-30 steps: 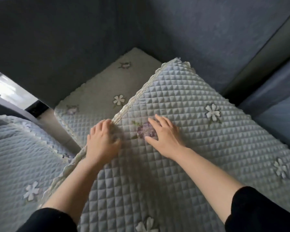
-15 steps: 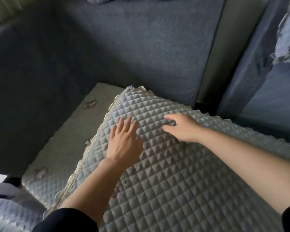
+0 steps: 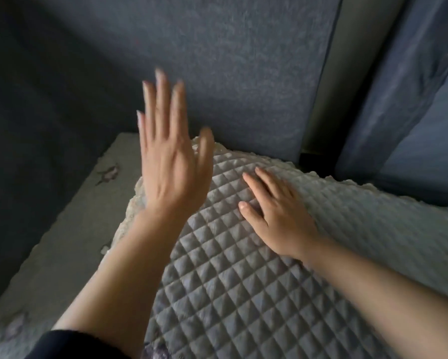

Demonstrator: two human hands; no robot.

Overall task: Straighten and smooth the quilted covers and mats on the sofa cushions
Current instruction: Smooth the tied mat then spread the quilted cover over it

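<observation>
Smoothing was paused: the left hand (image 3: pixel 169 164), fingers spread, had been lifted off the quilted cover (image 3: pixel 243 294), pressed beside it by the flat right hand (image 3: pixel 277 216).

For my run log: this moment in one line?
right hand: flat on quilted cover | left hand: open, blurred, in the air | held: nothing

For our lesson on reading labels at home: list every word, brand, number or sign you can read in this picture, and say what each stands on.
None: no readable text shows anywhere.
The quilted cover bears only diamond stitching.
The cream mat bears blurred flower-like motifs, not letters.
The sofa backrest is plain fabric.
The left hand and right hand hold nothing printed.
</observation>
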